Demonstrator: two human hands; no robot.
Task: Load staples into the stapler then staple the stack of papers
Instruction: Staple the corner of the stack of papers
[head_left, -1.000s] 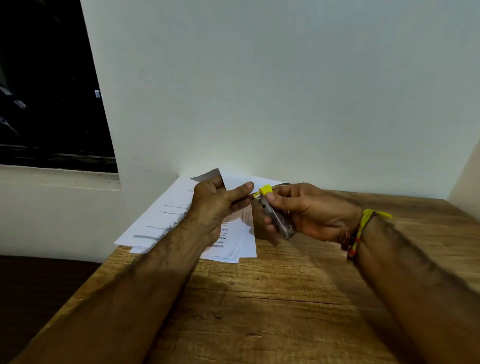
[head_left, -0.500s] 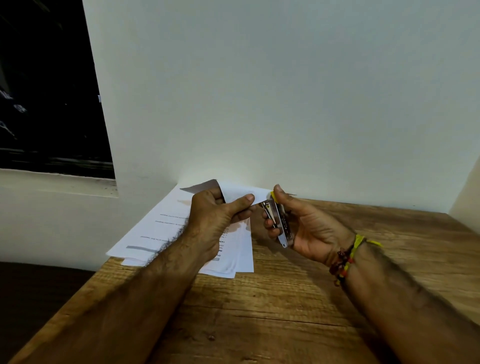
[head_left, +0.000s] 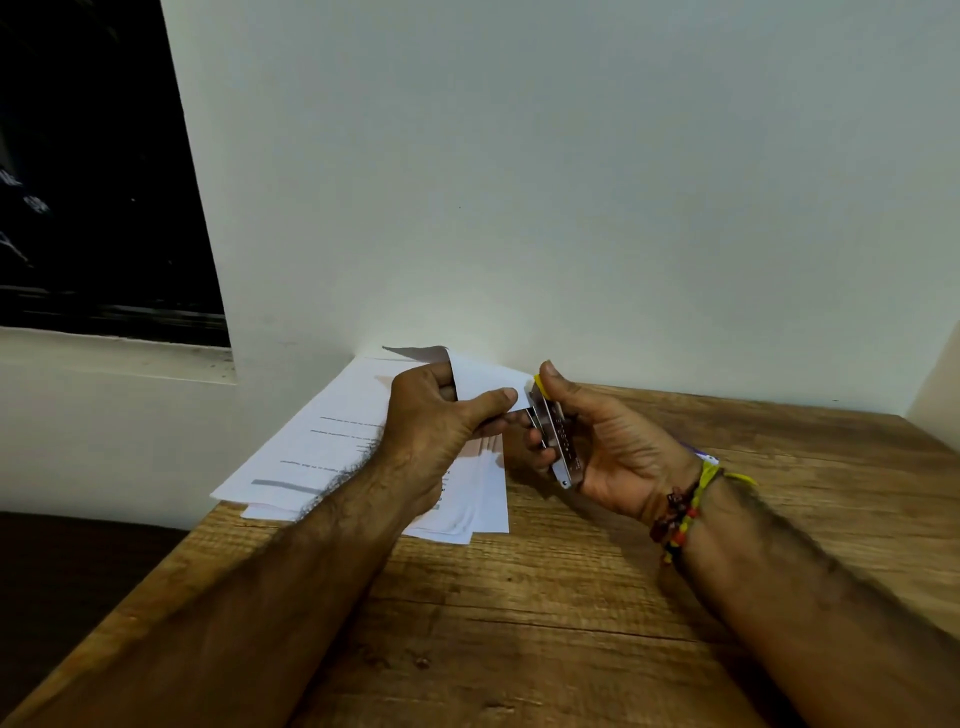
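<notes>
Head view. Wooden table (head_left: 571, 613) against a pale wall (head_left: 519, 182); dark window (head_left: 93, 166) at upper left.

Stack of papers (head_left: 332, 447): lies flat at the far left part of the table, against the wall, its near left corner overhanging the table edge. Sheets fanned slightly at the near edge. Printed lines visible on the top sheet; text too small to read.

Left hand (head_left: 436, 431): rests over the stack, thumb and fingers pinching the far right corner of the sheets. That corner is lifted and curled up off the table, its grey underside showing at the top.

Stapler (head_left: 553, 434): small, metal body, yellow tip. Held off the table, just right of the lifted paper corner. Long axis runs from far-left to near-right, tilted; yellow end points away and up toward the wall, the other end toward the wearer's right wrist. Its far end sits against the edge of the lifted corner; whether the paper is inside the mouth, cannot tell.

Right hand (head_left: 608, 457): palm turned left, fingers curled behind the stapler body, thumb lying along its top with the tip at the yellow end. Grip closed on the stapler.

Bracelets (head_left: 685, 504): yellow thread and coloured beads on the right wrist.
</notes>
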